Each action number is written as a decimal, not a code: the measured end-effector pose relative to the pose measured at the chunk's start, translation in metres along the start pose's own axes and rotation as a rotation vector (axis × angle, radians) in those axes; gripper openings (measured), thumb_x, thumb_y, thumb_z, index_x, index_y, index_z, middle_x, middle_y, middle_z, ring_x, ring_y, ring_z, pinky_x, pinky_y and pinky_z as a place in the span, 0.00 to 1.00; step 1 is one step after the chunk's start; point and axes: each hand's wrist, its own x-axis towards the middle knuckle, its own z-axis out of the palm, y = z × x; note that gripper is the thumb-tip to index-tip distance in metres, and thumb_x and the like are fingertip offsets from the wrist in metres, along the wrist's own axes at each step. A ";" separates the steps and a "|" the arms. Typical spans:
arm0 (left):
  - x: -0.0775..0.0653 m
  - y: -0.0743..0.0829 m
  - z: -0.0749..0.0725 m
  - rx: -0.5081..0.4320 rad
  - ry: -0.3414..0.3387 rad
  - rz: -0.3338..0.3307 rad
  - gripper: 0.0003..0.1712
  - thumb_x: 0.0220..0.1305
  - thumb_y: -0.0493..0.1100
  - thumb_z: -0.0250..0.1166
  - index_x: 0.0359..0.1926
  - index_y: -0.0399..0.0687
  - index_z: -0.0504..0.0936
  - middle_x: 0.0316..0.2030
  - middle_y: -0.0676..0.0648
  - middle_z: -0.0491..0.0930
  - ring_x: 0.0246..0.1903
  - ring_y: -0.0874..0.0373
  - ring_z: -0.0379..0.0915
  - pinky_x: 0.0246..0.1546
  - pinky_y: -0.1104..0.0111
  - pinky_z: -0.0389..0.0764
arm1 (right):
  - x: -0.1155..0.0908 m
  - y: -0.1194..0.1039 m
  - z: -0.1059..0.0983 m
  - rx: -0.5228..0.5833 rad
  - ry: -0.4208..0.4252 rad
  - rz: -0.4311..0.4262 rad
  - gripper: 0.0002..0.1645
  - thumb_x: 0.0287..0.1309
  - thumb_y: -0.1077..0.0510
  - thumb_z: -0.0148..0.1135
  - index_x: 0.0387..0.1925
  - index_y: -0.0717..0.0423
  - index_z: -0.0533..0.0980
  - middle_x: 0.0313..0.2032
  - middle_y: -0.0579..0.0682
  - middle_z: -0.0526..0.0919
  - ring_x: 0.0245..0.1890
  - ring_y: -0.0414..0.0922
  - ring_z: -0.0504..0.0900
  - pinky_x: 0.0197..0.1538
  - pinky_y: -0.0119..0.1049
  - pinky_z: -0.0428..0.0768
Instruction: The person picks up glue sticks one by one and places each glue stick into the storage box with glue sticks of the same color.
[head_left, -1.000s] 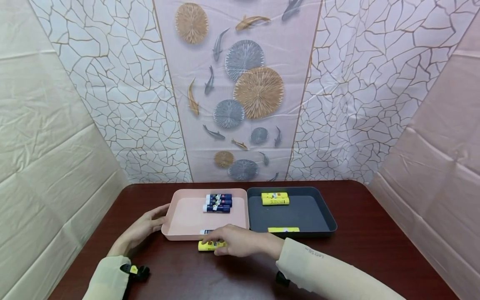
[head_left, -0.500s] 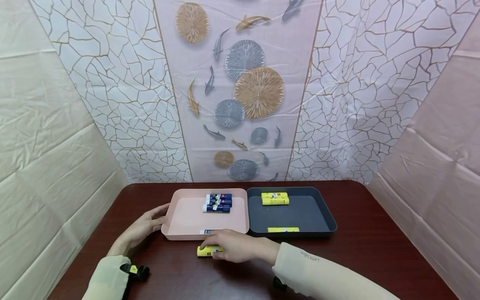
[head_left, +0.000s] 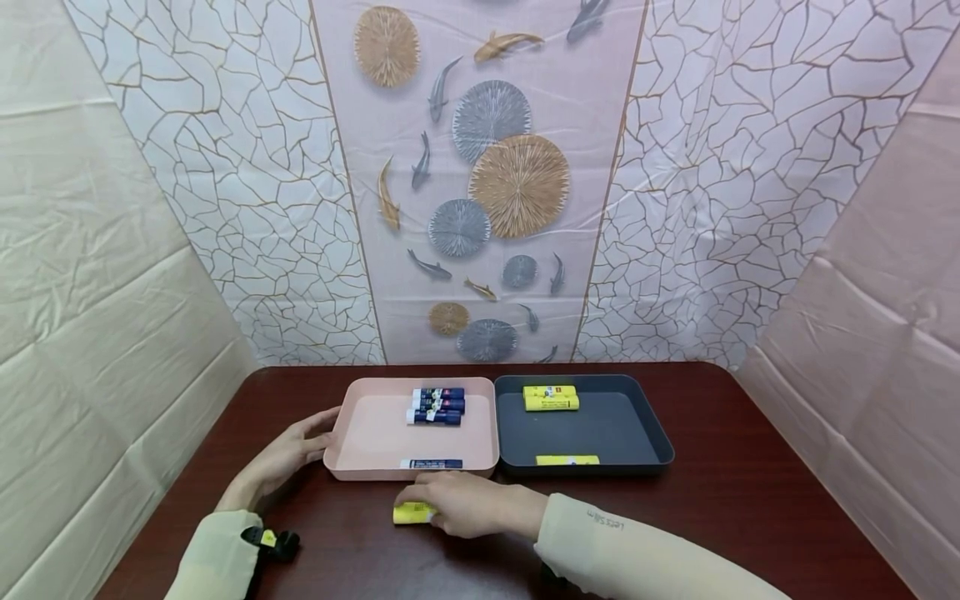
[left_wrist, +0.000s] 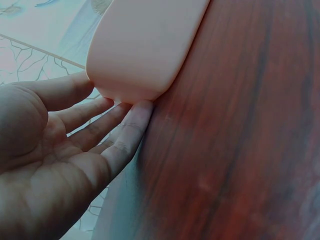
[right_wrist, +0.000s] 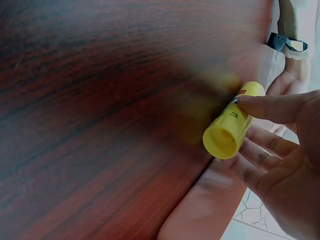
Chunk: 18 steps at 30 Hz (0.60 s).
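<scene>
My right hand [head_left: 468, 502] pinches a yellow glue stick [head_left: 408, 512] on the table, just in front of the pink tray. In the right wrist view the thumb lies on one side of the glue stick [right_wrist: 225, 131] and the fingers on the other. My left hand [head_left: 288, 457] touches the left end of the pink tray [head_left: 367, 442] with nearly straight fingertips; the left wrist view shows them against the tray's corner [left_wrist: 135, 75]. Inside the pink tray lie several dark blue glue sticks [head_left: 437, 406] with white caps, one [head_left: 431, 463] along the front wall.
A dark grey tray [head_left: 622, 425] adjoins the pink one on its right. It holds a pair of yellow glue sticks [head_left: 551, 397] at the back and one yellow glue stick [head_left: 567, 459] by the front wall. A patterned cloth [head_left: 480, 250] hangs behind the table.
My right hand has drawn the yellow glue stick toward me, away from the pink tray's front edge. More of the blue glue stick by that edge now shows. The left hand stayed still.
</scene>
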 end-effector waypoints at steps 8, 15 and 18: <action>0.000 -0.001 0.001 -0.010 -0.002 0.001 0.39 0.80 0.37 0.55 0.82 0.35 0.48 0.80 0.30 0.48 0.70 0.41 0.64 0.58 0.71 0.78 | 0.000 0.002 0.001 0.013 -0.009 0.002 0.31 0.64 0.69 0.67 0.66 0.43 0.78 0.56 0.40 0.81 0.53 0.31 0.75 0.62 0.30 0.76; 0.000 0.001 0.001 -0.005 0.007 -0.007 0.38 0.80 0.37 0.54 0.82 0.35 0.48 0.80 0.31 0.48 0.71 0.40 0.63 0.59 0.70 0.78 | 0.000 0.004 0.000 0.015 0.001 -0.015 0.31 0.63 0.70 0.66 0.64 0.43 0.79 0.57 0.40 0.81 0.54 0.30 0.75 0.62 0.28 0.76; 0.000 0.002 0.001 0.000 0.014 -0.014 0.38 0.80 0.37 0.55 0.82 0.36 0.49 0.80 0.31 0.48 0.71 0.40 0.63 0.61 0.68 0.78 | -0.001 0.004 -0.002 0.025 -0.003 -0.016 0.32 0.63 0.70 0.66 0.64 0.43 0.79 0.57 0.39 0.81 0.53 0.31 0.75 0.61 0.28 0.76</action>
